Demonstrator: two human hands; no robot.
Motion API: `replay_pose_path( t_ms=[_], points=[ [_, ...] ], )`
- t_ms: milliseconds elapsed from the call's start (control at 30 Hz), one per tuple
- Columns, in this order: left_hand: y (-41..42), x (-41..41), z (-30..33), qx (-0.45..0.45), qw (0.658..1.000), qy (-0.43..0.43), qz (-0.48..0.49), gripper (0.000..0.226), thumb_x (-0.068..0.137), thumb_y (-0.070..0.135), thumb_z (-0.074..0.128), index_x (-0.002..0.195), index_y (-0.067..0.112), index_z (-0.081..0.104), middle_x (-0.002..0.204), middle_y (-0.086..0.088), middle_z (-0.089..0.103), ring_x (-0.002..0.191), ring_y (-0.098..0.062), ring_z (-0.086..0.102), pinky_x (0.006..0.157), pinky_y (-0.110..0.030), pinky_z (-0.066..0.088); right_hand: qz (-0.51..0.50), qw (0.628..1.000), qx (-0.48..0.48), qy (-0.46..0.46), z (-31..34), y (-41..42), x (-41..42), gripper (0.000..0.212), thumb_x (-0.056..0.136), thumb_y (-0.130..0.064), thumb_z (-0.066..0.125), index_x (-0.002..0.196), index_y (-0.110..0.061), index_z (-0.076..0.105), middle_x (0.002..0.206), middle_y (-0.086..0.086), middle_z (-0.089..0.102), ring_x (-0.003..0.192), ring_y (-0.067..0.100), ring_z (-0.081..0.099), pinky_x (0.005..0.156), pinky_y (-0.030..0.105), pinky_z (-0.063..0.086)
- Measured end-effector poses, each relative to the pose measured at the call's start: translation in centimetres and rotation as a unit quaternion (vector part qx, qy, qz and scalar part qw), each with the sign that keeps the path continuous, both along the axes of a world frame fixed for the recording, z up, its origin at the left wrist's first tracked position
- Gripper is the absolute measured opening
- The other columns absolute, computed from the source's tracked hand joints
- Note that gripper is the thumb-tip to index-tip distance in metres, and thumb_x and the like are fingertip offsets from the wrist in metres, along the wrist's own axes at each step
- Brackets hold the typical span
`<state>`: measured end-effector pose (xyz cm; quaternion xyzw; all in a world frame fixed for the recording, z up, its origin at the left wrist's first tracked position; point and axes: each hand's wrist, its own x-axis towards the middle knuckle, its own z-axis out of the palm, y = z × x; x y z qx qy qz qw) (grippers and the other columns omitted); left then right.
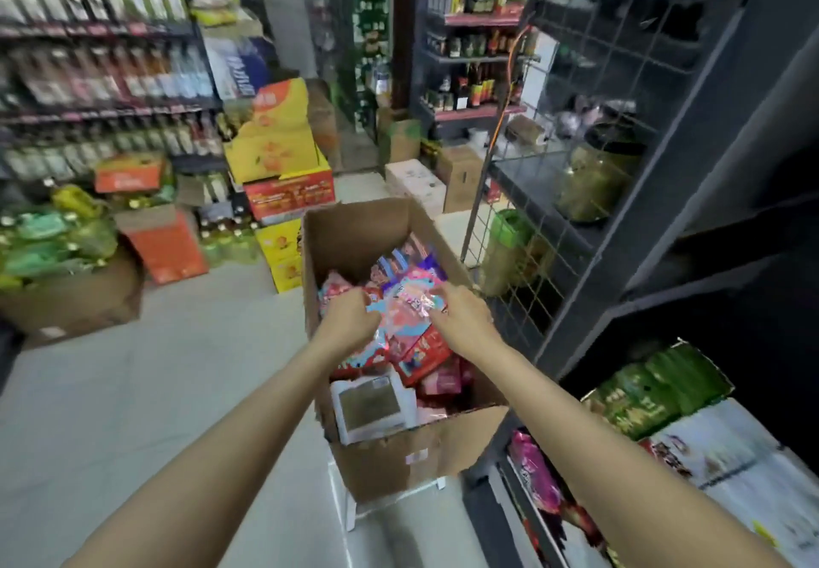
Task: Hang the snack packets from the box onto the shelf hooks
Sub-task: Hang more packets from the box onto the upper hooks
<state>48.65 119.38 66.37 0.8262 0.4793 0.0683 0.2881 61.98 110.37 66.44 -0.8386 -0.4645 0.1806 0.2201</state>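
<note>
An open cardboard box (354, 235), brown and creased, with its flaps up, stands on a small white stool (350, 510) on the pale floor (133, 412), just beside a dark metal shelf (664, 213) with a wire grid panel (576, 80). The box holds a loose heap of glossy snack packets (412, 346), mostly pink, red and light blue, flat and crinkled, plus one white rectangular pack (370, 408) at the near end. Both bare forearms reach into the box. The left hand (350, 315) is curled over the packets on the left side of the heap; whether it actually grips one cannot be told. The right hand (461, 310) pinches the top edge of a pink packet (414, 301) with shiny clear film, fingers bent around it. Green bags (656, 390) lie on the lower shelf at right. Stacked yellow and orange cartons (283, 177) and rows of bottles (88, 71) stand across the aisle, blurred.
</note>
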Motion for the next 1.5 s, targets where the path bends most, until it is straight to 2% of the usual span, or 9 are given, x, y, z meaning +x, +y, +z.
replay_pose_path(
  t_ms=[100,167,333,633,900,1033,1167,1300,1500],
  points=[
    [3.4,1.4,-2.9,-0.042,0.997,0.058,0.013,0.028,0.094,0.012,0.047,0.066,0.010,0.043,0.093,-0.021,0.061,0.095,-0.036,0.056,0.063,-0.030,0.035,0.034,0.998,-0.050,0.026,-3.5,4.4,2.2,0.051,0.092,-0.015,0.052,0.141,-0.008,0.040,0.144,0.016,0.040,0.133,0.030,0.037,0.106,0.033,0.032],
    [5.3,2.2,-5.0,-0.077,0.993,0.081,0.023,0.016,0.094,0.016,0.048,0.089,0.005,0.058,0.113,-0.019,0.061,0.104,-0.034,0.057,0.080,-0.031,0.044,0.059,0.994,-0.090,0.029,-5.6,6.5,3.0,0.058,0.092,-0.015,0.053,0.146,-0.010,0.032,0.150,0.018,0.028,0.140,0.031,0.026,0.112,0.036,0.026],
    [8.1,3.6,-8.8,-0.142,0.982,0.128,0.008,0.048,0.084,0.029,0.066,0.122,0.004,0.052,0.124,-0.017,0.056,0.113,-0.031,0.053,0.096,-0.037,0.046,0.111,0.982,-0.150,-0.010,-8.7,9.9,4.4,0.071,0.091,-0.030,0.059,0.149,-0.019,0.022,0.156,0.017,0.005,0.146,0.030,0.000,0.114,0.044,0.021],
    [9.0,4.7,-11.5,-0.204,0.931,0.297,-0.061,0.142,0.061,0.055,0.080,0.144,0.001,-0.021,0.154,-0.026,-0.006,0.140,-0.042,0.019,0.112,-0.045,0.029,0.227,0.914,-0.222,-0.251,-10.9,13.4,5.4,0.097,0.073,-0.045,0.076,0.147,-0.018,0.020,0.144,0.023,0.031,0.133,0.036,0.030,0.106,0.042,0.033],
    [8.6,4.5,-12.5,-0.171,0.944,0.280,-0.043,0.118,0.078,0.044,0.069,0.145,-0.003,-0.016,0.151,-0.031,0.005,0.134,-0.045,0.029,0.108,-0.044,0.035,0.199,0.912,-0.207,-0.292,-11.2,13.7,4.7,0.099,0.076,-0.047,0.074,0.149,-0.015,0.015,0.140,0.018,0.033,0.128,0.032,0.033,0.101,0.040,0.035],
    [6.8,5.0,-11.7,-0.058,0.964,0.258,-0.018,0.079,0.081,0.037,0.071,0.137,0.000,0.030,0.138,-0.023,0.038,0.122,-0.036,0.048,0.095,-0.038,0.044,0.179,0.934,-0.163,-0.262,-11.4,12.7,3.8,0.075,0.078,-0.023,0.074,0.138,-0.013,0.030,0.134,0.020,0.038,0.122,0.033,0.038,0.095,0.039,0.039],
    [5.1,4.1,-11.6,0.007,0.945,0.316,-0.080,0.039,0.088,0.032,0.062,0.119,0.011,0.056,0.122,-0.009,0.058,0.113,-0.027,0.056,0.086,-0.033,0.045,0.165,0.939,-0.066,-0.295,-11.8,11.5,3.1,0.060,0.046,-0.001,0.087,0.100,0.003,0.063,0.096,0.025,0.059,0.085,0.038,0.060,0.068,0.037,0.052],
    [4.9,3.5,-10.9,-0.106,0.914,0.356,-0.164,0.053,0.078,0.036,0.075,0.119,0.008,0.057,0.122,-0.009,0.059,0.112,-0.026,0.056,0.084,-0.030,0.044,0.260,0.926,-0.188,-0.201,-12.1,9.6,1.6,0.029,0.095,-0.008,0.047,0.122,-0.002,0.054,0.126,0.017,0.054,0.118,0.034,0.051,0.092,0.039,0.042],
    [4.9,3.1,-11.2,-0.161,0.878,0.401,-0.207,0.062,0.075,0.034,0.077,0.126,0.009,0.050,0.123,-0.009,0.056,0.112,-0.027,0.054,0.095,-0.038,0.046,0.265,0.898,-0.350,-0.037,-13.0,8.8,-0.6,0.044,0.085,-0.020,0.068,0.122,-0.002,0.052,0.126,0.015,0.055,0.116,0.032,0.054,0.088,0.037,0.046]
  ],
)
